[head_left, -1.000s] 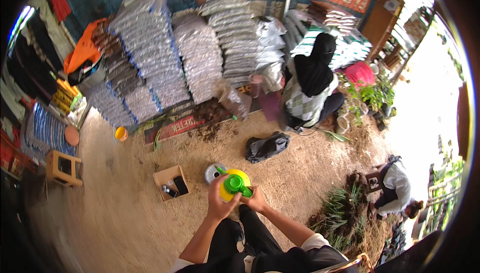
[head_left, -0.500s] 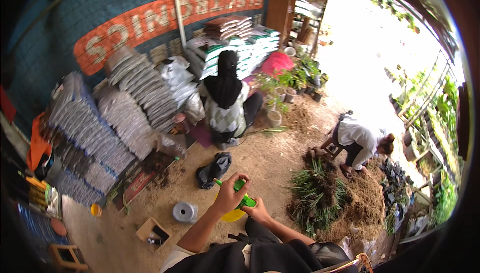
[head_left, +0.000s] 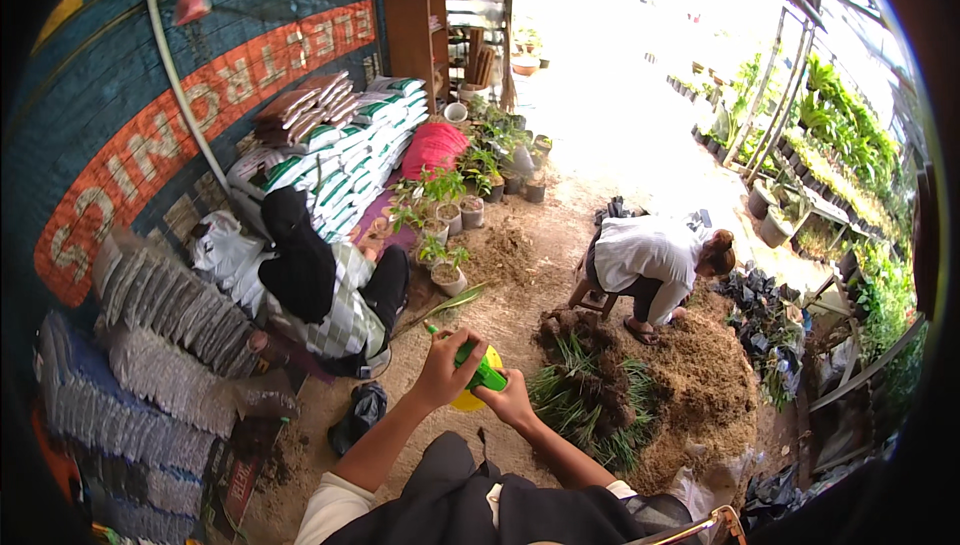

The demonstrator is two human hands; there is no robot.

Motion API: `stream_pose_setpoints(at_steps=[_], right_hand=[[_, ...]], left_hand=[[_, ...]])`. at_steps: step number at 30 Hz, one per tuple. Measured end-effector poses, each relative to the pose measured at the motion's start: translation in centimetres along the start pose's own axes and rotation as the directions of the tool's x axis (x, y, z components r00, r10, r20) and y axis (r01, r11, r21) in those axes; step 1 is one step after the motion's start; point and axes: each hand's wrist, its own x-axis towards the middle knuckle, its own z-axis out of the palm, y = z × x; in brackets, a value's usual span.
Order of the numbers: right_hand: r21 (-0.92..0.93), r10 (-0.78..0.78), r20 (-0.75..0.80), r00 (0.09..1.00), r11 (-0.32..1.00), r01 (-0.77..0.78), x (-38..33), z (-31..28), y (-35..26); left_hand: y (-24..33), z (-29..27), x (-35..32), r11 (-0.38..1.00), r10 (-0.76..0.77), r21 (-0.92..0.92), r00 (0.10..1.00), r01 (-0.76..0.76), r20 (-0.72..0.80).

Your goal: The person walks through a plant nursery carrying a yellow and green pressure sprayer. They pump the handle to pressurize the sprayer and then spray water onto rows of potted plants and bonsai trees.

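Observation:
In front of my body I hold a spray bottle [head_left: 486,376] with a green head and a yellow body. My left hand [head_left: 446,369] is wrapped round the upper green part, and a thin green tip pokes out beyond its fingers. My right hand [head_left: 511,401] grips the green part lower down, on the right. The yellow body shows below and behind the hands, partly hidden by them. Beyond my hands lies the sandy floor [head_left: 500,310]. A black plastic bag [head_left: 358,419] rests on it to the left.
A seated person in a black head covering [head_left: 300,275] is at left, beside stacked sacks [head_left: 335,170] and plastic packs [head_left: 130,385]. Potted plants [head_left: 447,265] stand ahead. Another person [head_left: 645,265] bends on a stool at right, near uprooted grassy plants [head_left: 590,395] and a brown fibre heap [head_left: 700,375].
My view has swung to the right, so the sacks and people sit further left in it. Both hands still hold the spray bottle. The left hand remains above the right.

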Motion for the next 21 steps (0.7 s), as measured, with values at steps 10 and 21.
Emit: stream_pose_setpoints(at_steps=[10,21], right_hand=[[0.043,0.099,-0.167,0.981,0.995,-0.093,23.0,-8.8,4.9],[0.155,0.144,-0.405,0.903,0.984,-0.088,47.2,-20.3,6.9]], left_hand=[[-14.9,5.6,23.7,0.974,-0.022,-0.216,0.974,0.073,0.227],[-27.1,12.1,49.7,0.975,0.112,-0.22,0.941,-0.041,0.318]])
